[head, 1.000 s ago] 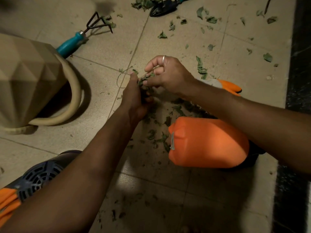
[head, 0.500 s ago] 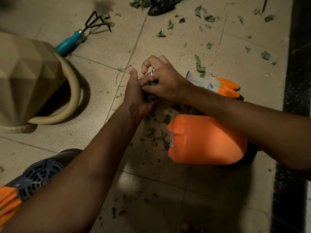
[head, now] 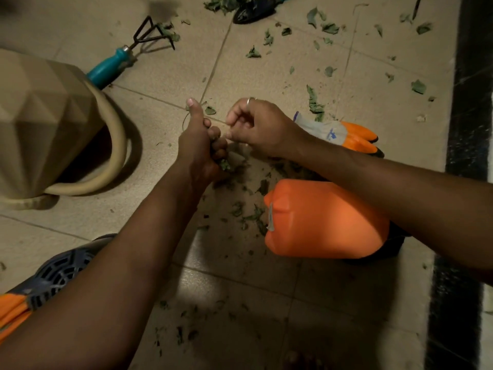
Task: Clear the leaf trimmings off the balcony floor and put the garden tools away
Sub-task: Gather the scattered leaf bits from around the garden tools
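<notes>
Green leaf trimmings (head: 248, 209) lie scattered over the beige tiled floor (head: 165, 76), thickest below my hands and toward the far right. My left hand (head: 200, 145) grips a small bunch of leaves, thumb pointing up, with bits poking out below the fist. My right hand (head: 256, 126) is right beside it, fingers curled; whether it pinches anything I cannot tell. A teal-handled hand rake (head: 125, 54) lies at the far left. A dark trowel (head: 253, 10) lies at the top among a leaf pile.
A beige faceted pot (head: 40, 121) with a looped hose (head: 117, 156) stands at left. An orange plastic container (head: 322, 222) lies under my right forearm. A white-and-orange glove (head: 338, 134) lies behind my right wrist. A dark band (head: 469, 102) edges the floor at right.
My right hand has drawn a little to the right, off my left hand. My left fist has closed round the leaves with the thumb raised.
</notes>
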`<state>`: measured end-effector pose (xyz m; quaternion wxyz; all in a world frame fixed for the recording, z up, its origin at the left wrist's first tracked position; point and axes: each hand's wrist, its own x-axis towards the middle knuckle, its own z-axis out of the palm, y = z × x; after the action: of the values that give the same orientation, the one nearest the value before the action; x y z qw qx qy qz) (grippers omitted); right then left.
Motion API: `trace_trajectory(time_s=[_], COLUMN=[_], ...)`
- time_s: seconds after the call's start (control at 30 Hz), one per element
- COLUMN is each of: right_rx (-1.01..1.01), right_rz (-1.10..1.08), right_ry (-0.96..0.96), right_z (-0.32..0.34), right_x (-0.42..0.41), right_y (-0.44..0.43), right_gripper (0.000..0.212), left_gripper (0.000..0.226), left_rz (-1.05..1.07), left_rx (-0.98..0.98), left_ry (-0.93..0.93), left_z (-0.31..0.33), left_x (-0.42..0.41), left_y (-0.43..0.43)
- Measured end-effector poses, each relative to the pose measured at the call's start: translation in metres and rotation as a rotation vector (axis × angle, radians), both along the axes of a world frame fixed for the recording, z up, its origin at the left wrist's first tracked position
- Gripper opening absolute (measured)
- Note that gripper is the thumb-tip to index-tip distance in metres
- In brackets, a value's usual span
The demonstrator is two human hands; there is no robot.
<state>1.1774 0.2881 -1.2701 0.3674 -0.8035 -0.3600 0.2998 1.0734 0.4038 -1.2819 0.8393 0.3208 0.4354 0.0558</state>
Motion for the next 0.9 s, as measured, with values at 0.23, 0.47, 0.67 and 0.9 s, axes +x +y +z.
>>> trace_trajectory(time_s=[0.23,0.47,0.67,0.9], right_rx=[-0.414,-0.501,-0.341,-0.290], right_rz=[0.399,0.416,0.484,0.200], right_ry=[-0.323,-0.552,-0.465,-0.201], right_z=[-0.010,-0.019,-0.002,0.001], right_x=[-0.031,-0.082,-0.070,-0.034], right_y=[-0.001,0.007,0.010,0.015], right_gripper=[0.090,0.061,0.019,0.020], left_gripper=[0.051,0.050,0.049,0.047], left_rz=[0.174,0.241,0.209,0.142], left_rx=[0.061,0.080,0.068,0.052], left_ry=[0.032,0.058,0.059,0.051], left_z=[-0.002,-0.001,0.000,-0.005], left_x=[-0.014,-0.023,-0.027,-0.025], left_y=[0.029,0.041,0.039,0.027])
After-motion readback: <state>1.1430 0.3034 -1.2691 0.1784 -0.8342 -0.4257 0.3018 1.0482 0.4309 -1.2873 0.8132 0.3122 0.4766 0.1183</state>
